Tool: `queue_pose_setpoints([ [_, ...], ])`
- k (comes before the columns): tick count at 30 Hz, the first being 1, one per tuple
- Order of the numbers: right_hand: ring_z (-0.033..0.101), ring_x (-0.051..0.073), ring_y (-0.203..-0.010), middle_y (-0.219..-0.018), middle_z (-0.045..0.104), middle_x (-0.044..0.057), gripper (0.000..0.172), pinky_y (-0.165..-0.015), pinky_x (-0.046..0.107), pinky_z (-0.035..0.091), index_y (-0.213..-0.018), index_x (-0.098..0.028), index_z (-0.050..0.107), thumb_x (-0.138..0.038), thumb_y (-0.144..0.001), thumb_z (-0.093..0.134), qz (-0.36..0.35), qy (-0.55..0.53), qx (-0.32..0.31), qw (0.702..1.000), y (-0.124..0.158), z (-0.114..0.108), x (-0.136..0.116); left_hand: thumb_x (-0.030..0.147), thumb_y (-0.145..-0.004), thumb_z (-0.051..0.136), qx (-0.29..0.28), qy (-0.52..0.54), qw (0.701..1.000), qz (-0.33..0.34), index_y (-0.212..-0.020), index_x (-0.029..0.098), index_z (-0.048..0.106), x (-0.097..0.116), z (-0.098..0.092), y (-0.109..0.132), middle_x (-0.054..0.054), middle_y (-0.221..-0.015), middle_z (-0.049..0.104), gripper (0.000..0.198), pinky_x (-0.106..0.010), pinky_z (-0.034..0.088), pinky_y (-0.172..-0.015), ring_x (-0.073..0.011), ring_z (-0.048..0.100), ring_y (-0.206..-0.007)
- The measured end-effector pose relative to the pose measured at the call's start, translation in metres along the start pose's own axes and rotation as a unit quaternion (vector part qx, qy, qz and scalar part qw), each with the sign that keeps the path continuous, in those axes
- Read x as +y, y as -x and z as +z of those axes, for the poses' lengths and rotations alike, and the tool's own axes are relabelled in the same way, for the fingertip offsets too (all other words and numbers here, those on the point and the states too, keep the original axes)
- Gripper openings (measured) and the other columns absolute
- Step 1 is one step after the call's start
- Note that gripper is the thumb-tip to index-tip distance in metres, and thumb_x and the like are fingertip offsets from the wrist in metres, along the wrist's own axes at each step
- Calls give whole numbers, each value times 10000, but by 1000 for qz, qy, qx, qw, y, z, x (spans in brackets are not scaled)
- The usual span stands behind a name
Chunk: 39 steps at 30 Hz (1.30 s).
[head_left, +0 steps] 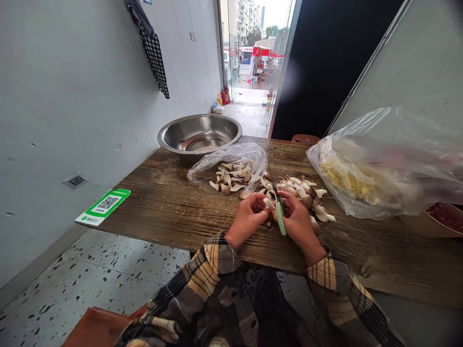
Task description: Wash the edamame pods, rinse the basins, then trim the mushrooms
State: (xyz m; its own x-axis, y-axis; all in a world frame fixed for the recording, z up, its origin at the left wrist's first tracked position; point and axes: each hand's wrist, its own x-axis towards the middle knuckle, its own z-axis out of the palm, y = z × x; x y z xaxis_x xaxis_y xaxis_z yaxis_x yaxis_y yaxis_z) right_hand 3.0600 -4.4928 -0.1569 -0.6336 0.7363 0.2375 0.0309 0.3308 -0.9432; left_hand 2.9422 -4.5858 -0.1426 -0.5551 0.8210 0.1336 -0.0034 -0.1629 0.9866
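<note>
Near the table's front edge, my left hand [250, 213] pinches a small pale oyster mushroom [268, 203]. Close beside it, my right hand [298, 219] is closed around a knife [280, 219] with a light green handle, its thin dark blade pointing up and away from me. The blade is right at the mushroom; whether it touches is hard to make out. Beyond my hands lies a loose pile of oyster mushrooms [304, 189], partly hidden by my right hand. To the left of the pile, more mushrooms lie in a clear plastic bag [231, 156].
A wide steel basin [170, 140] stands at the far left of the wooden table [159, 202]. On the right are a large plastic bag with yellowish food [352, 178] and a bowl with red contents [446, 217]. A green QR-code card [104, 207] lies at the left edge.
</note>
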Motion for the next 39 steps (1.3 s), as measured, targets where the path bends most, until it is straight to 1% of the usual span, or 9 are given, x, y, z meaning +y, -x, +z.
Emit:
queue_pose_setpoints([
  [6, 661, 204, -781, -890, 701, 40, 489, -813, 384, 538, -1166, -220, 599, -361, -721, 744, -1, 59, 4, 998, 1, 1, 0, 94, -669, 679, -7, -56, 998, 18, -877, 144, 652, 0, 0, 0, 2, -748, 645, 216, -211, 460, -658, -99, 577, -671],
  [12, 677, 228, -898, -985, 716, 64, 484, -851, 388, 535, -1154, -217, 609, -365, -718, 760, 0, 0, -15, 1000, 1, 0, -4, 120, -660, 703, 9, 35, 999, -27, -871, 143, 641, 0, 0, -1, -3, -764, 643, 222, -207, 455, -672, -97, 583, -693],
  [17, 682, 224, -900, -1012, 717, 73, 527, -838, 373, 541, -1184, -211, 593, -363, -713, 777, 13, -39, -25, 999, 1, -1, -7, 108, -657, 705, 1, 98, 994, -51, -887, 138, 627, 1, -1, 0, -10, -805, 658, 245, -213, 467, -721, -98, 600, -738],
  [24, 680, 224, -888, -978, 720, 60, 552, -831, 377, 540, -1170, -215, 611, -385, -681, 803, 8, -36, -19, 999, 0, -2, -2, 155, -652, 729, -13, 91, 995, -49, -886, 135, 631, 3, -2, 0, -11, -815, 657, 254, -217, 458, -726, -99, 596, -741],
  [27, 679, 222, -862, -926, 718, 50, 538, -829, 390, 541, -1149, -213, 615, -399, -679, 801, 16, -48, 10, 999, -1, -1, -3, 175, -652, 726, -11, 89, 995, -50, -888, 142, 634, 2, -1, 0, -13, -817, 657, 256, -225, 455, -733, -107, 595, -748],
  [30, 673, 205, -798, -884, 706, 38, 541, -777, 384, 554, -1140, -216, 595, -409, -677, 797, 27, -101, 87, 991, -2, -2, -7, 171, -663, 684, 12, 91, 995, -42, -906, 145, 644, 2, -5, -1, -9, -812, 644, 248, -218, 443, -717, -103, 577, -741],
  [33, 655, 181, -726, -872, 687, 30, 526, -657, 338, 555, -1131, -228, 577, -420, -687, 783, 41, -157, 169, 972, -3, -6, -11, 183, -683, 637, 55, 62, 997, -12, -919, 153, 647, 6, -20, -9, 6, -780, 614, 239, -215, 430, -678, -96, 545, -700],
  [36, 630, 158, -671, -879, 672, 22, 486, -567, 299, 525, -1122, -242, 574, -431, -713, 756, 35, -183, 204, 961, -5, -11, -13, 189, -702, 605, 97, -43, 993, 52, -961, 162, 646, 19, -52, -29, 15, -754, 578, 264, -223, 427, -650, -98, 517, -663],
  [39, 621, 144, -662, -885, 663, 11, 455, -558, 285, 511, -1116, -248, 577, -425, -730, 741, 26, -200, 211, 956, -6, -14, -14, 167, -690, 623, 155, -228, 954, 117, -1042, 164, 647, 37, -87, -54, 3, -800, 575, 352, -243, 438, -671, -114, 519, -689],
])
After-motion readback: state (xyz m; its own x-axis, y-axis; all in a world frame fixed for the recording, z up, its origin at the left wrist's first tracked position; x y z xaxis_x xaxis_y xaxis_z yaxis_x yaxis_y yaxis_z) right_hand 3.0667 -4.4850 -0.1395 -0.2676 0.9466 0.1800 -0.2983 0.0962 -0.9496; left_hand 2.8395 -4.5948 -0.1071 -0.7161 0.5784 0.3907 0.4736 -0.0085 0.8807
